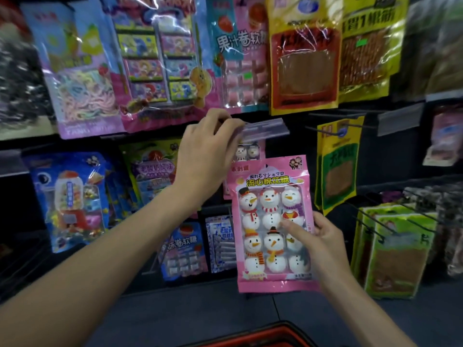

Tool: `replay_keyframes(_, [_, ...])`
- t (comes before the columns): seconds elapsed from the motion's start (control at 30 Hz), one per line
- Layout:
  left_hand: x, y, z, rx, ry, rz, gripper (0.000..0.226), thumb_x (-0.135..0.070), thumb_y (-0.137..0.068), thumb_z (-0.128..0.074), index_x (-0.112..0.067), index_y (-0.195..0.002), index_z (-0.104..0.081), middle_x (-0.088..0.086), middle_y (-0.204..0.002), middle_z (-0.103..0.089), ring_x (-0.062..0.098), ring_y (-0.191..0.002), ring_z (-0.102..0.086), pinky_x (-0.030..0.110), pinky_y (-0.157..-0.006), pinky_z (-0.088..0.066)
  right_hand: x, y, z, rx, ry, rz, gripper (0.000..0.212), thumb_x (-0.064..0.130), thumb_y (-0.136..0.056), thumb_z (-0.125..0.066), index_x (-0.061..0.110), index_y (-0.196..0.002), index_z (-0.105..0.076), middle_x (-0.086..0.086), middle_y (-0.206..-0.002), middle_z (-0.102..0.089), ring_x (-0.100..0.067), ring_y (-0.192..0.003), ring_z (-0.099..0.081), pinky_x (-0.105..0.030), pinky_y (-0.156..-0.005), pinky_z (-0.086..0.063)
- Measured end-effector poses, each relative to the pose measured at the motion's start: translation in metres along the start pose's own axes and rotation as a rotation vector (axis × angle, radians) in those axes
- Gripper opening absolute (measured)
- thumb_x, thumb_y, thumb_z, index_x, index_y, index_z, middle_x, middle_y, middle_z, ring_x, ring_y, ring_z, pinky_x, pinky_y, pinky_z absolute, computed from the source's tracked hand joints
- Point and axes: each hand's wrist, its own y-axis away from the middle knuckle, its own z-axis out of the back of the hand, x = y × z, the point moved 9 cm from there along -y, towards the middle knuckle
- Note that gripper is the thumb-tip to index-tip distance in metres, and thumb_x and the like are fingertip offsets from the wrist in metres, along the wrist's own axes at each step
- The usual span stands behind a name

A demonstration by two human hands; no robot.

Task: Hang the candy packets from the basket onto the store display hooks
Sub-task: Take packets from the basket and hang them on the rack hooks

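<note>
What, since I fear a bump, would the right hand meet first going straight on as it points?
The right hand, gripping the snowman packet, points up and left. Likely first in that line is the left hand, which pinches the tag flap; depth is unclear.

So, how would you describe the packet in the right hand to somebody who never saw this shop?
On the display wall of hanging snacks, look low in the middle, above the red basket. The right hand holds a pink packet there. It shows rows of white snowmen with orange noses and, unlike its neighbours, hangs on no hook.
</note>
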Motion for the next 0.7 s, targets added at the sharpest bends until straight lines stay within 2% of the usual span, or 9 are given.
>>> replay_keyframes(0.1, [0.01,-0.008,-0.005,0.077,0.153,0.092,0.027,-0.033,-0.107,-0.054,-0.015,-0.117,-0.072,0.001,-0.112,-0.062,0.017,-0.088,-0.059,0.039,-0.075,-0.049,0.003,-0.004,-0.001,0.0,0.006,0.027,0.024,0.011,-0.084,-0.083,0.013,-0.106,-0.076,-0.008,-0.101,-0.081,-0.03,-0.095,-0.079,-0.054,-0.086,-0.063])
replay_keyframes(0.2, [0.028,-0.003,-0.02,0.187,0.488,0.387,0.02,-0.034,-0.106,-0.059,-0.021,-0.113,-0.073,-0.006,-0.106,-0.066,0.011,-0.094,-0.063,0.039,-0.088,-0.055,0.007,-0.008,-0.004,0.009,0.003,0.054,0.023,0.012,-0.084,-0.083,0.014,-0.106,-0.076,-0.008,-0.102,-0.081,-0.029,-0.095,-0.079,-0.054,-0.086,-0.062])
replay_keyframes(0.27, [0.033,0.001,-0.023,0.191,0.614,0.499,0.019,-0.034,-0.104,-0.063,-0.021,-0.109,-0.076,-0.008,-0.101,-0.072,0.008,-0.095,-0.067,0.036,-0.092,-0.056,0.01,-0.01,-0.005,0.01,-0.004,0.068,0.023,0.012,-0.084,-0.083,0.015,-0.106,-0.076,-0.009,-0.103,-0.081,-0.03,-0.096,-0.078,-0.056,-0.089,-0.061])
replay_keyframes(0.37, [0.036,0.001,-0.023,0.183,0.743,0.57,0.017,-0.032,-0.102,-0.068,-0.021,-0.104,-0.08,-0.008,-0.096,-0.077,0.007,-0.094,-0.071,0.034,-0.092,-0.058,0.012,-0.014,-0.008,0.007,-0.002,0.087,0.022,0.012,-0.084,-0.084,0.014,-0.105,-0.076,-0.009,-0.103,-0.081,-0.029,-0.098,-0.078,-0.058,-0.091,-0.061])
replay_keyframes(0.5, [0.039,0.001,-0.025,0.189,0.747,0.603,0.019,-0.032,-0.1,-0.07,-0.018,-0.105,-0.082,-0.004,-0.1,-0.077,0.009,-0.095,-0.071,0.034,-0.094,-0.059,0.014,-0.016,-0.012,0.007,-0.012,0.098,0.021,0.012,-0.084,-0.085,0.016,-0.103,-0.077,-0.009,-0.103,-0.081,-0.03,-0.098,-0.078,-0.059,-0.091,-0.06])
replay_keyframes(0.6, [0.04,0.001,-0.024,0.177,0.768,0.621,0.016,-0.03,-0.098,-0.073,-0.019,-0.104,-0.082,-0.004,-0.1,-0.077,0.006,-0.092,-0.071,0.026,-0.09,-0.059,0.017,-0.02,-0.017,0.013,-0.023,0.115,0.02,0.013,-0.084,-0.084,0.017,-0.102,-0.077,-0.009,-0.103,-0.081,-0.03,-0.098,-0.078,-0.058,-0.091,-0.06])
replay_keyframes(0.7, [0.041,0.002,-0.021,0.144,0.829,0.647,0.009,-0.025,-0.095,-0.077,-0.018,-0.099,-0.081,-0.006,-0.091,-0.079,0.001,-0.085,-0.072,0.017,-0.083,-0.058,0.022,-0.025,-0.023,0.027,-0.022,0.134,0.022,0.013,-0.086,-0.083,0.014,-0.107,-0.076,-0.008,-0.103,-0.081,-0.028,-0.097,-0.078,-0.057,-0.09,-0.062])
